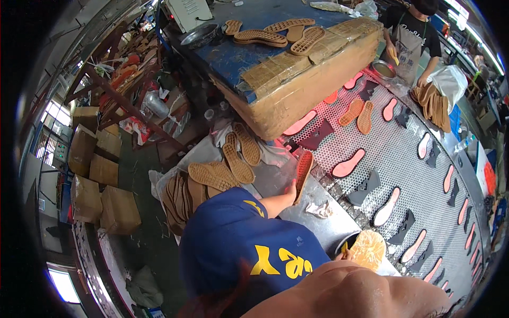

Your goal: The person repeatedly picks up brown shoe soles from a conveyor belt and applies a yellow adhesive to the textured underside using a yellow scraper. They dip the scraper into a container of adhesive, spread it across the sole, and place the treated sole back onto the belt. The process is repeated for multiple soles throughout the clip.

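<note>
Nearest the lens: blurred bare skin (344,291) along the bottom edge, navy shirt (238,241) beside it. Sole (303,178) held up over the metal tabletop (327,228), left of the belt (396,146). Left hand (291,191) narrow, closed on the sole's near half. Long axis steep, far end leaning slightly right; toe or heel, cannot tell. Right hand (347,255) by the dark pot (338,242), at a yellow brush (344,247); grip mostly hidden, cannot tell how closed. Step, as I judge it: loading the brush for coating. Next move likely calls for a steady sole, brush brought across. Tissue (319,210) between. Loose soles (214,175) farther left. Co-worker (411,40) beyond the belt.
</note>
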### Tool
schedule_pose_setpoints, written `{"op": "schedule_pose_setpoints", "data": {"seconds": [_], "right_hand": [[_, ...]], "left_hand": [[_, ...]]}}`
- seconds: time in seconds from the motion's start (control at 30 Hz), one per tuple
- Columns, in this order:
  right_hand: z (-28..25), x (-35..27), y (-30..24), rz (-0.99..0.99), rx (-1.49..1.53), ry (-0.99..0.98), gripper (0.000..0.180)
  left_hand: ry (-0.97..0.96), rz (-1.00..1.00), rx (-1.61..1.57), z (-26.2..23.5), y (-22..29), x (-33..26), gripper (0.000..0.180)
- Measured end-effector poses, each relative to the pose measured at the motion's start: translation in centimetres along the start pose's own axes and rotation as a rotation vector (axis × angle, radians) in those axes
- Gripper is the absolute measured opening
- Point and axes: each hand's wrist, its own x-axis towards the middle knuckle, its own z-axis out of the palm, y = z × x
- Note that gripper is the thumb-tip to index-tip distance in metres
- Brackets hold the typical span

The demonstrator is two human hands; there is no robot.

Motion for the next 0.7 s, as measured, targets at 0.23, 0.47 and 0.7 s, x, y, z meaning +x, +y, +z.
{"op": "schedule_pose_setpoints", "data": {"seconds": [0.23, 0.47, 0.7], "right_hand": [[1.3, -1.4, 1.4, 0.039, 0.039, 0.039, 0.021], [3.4, -0.2, 0.7, 0.045, 0.128, 0.116, 0.027], [4.6, -0.5, 2.3, -0.056, 0.103, 0.17, 0.023]], "left_hand": [[-0.111, 0.001, 0.048, -0.4, -0.4, 2.0, 0.086], [0.135, 0.114, -0.026, 0.2, -1.1, 5.1, 0.092], [0.101, 0.058, -0.007, 1.4, 1.1, 1.3, 0.083]]}}
